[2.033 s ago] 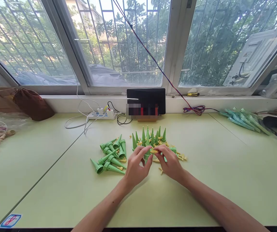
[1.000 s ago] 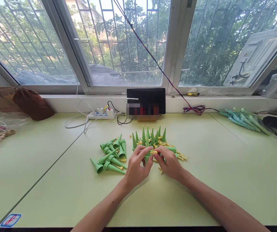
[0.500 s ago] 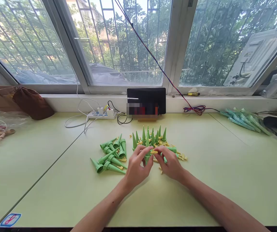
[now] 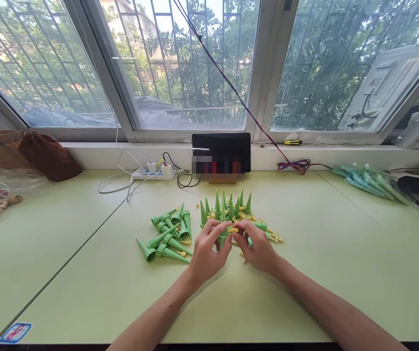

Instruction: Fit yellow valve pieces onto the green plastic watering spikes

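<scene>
Over the counter (image 4: 341, 253), the left hand (image 4: 208, 248) grips an upright green cone (image 4: 223, 213); the right hand (image 4: 256, 246) pinches a yellow plug (image 4: 233, 230) beside it. Best align squarely, press gently.

Daylight through the windows (image 4: 202, 73) brightens the table (image 4: 85, 282), mildly hazing the panes.

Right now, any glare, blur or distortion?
Head view: windows backlight the scene; window frames slant, likely wide-angle distortion; black screen carries a glare streak and pixelated patch; right hand fairly sharp, its yellow piece too small for detail.
</scene>
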Available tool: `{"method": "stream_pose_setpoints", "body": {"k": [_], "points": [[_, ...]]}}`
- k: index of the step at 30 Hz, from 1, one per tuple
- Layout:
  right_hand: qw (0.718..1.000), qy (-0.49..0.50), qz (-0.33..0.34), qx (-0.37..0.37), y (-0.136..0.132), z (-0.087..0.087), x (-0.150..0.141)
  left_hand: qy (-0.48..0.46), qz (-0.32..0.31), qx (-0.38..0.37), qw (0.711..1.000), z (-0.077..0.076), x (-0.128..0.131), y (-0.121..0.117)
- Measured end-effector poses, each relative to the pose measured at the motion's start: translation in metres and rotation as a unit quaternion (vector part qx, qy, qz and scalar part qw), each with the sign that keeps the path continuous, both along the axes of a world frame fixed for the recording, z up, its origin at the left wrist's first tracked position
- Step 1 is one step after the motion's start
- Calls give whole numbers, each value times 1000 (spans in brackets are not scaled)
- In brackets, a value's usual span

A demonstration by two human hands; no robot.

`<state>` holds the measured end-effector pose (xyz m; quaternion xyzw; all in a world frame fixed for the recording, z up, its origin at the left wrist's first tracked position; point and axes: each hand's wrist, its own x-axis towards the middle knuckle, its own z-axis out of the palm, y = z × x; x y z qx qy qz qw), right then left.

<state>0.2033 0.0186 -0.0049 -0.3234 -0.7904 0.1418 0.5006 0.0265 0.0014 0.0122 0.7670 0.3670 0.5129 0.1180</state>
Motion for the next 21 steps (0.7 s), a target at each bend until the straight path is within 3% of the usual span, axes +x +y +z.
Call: {"method": "stream_pose_setpoints", "body": {"k": [21], "points": [[999, 0, 1, -32, -1, 0, 0, 6, -1, 0, 1000, 1, 0, 1]]}}
